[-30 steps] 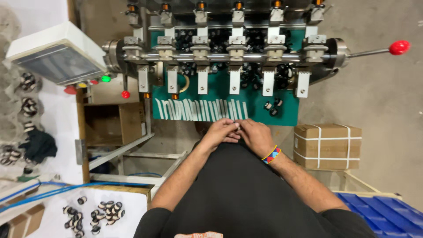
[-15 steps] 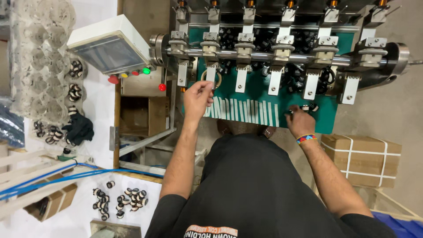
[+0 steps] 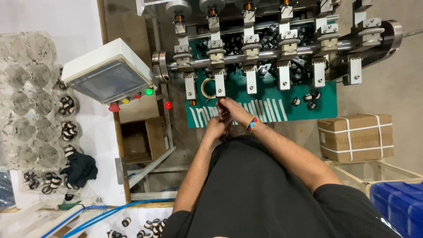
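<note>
Small dark part [image 3: 224,115], mostly hidden, pinched between fingers of left hand [image 3: 216,128] and right hand [image 3: 232,110], above green plate [image 3: 308,112]

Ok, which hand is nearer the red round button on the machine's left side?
The left. The left hand sits right of and a little below the red button. The right hand is beyond it, farther right over the green plate.
</note>
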A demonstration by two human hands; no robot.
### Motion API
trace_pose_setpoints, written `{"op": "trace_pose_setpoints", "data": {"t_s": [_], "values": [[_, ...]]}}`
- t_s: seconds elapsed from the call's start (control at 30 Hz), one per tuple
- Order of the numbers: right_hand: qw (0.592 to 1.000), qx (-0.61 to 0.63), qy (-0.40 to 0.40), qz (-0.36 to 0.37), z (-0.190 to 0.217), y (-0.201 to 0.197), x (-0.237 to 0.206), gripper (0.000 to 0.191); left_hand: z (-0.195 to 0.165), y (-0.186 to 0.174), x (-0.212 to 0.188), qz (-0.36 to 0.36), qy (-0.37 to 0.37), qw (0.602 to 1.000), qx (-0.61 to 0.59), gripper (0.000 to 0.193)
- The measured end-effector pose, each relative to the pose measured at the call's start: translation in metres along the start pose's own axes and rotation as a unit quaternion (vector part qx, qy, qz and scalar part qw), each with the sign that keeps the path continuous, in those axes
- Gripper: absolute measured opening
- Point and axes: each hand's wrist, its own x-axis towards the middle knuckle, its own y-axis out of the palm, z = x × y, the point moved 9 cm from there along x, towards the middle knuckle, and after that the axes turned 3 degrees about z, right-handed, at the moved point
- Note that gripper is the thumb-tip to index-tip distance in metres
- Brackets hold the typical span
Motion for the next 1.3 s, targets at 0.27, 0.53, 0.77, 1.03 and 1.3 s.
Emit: {"op": "trace_pose_setpoints", "data": {"t_s": [0.27, 0.53, 0.77, 1.03, 1.3], "values": [[0.942, 0.202, 0.251, 0.093, -0.042, 0.024, -0.106, 0.045, -0.138, -0.016, -0.117, 0.068, 0.399, 0.899, 0.166, 0.041], [0.979, 0.148, 0.138, 0.024, 0.019, 0.001, -0.132, 0.047, -0.130, 0.022, -0.076, 0.165, 0.254, 0.953, 0.016, 0.040], [0.943, -0.318, -0.081, -0.063, 0.081, -0.044, -0.175, 0.025, -0.105, 0.062, -0.048, 0.188, 0.108, 0.939, -0.268, 0.045], [0.834, -0.505, -0.200, -0.097, 0.134, -0.090, -0.181, 0.019, -0.110, 0.115, -0.044, 0.129, 0.098, 0.984, 0.074, 0.041], [0.928, -0.358, -0.104, 0.014, 0.091, -0.104, -0.195, 0.025, -0.075, 0.171, -0.030, 0.055, 0.056, 0.951, -0.300, 0.048]]}}
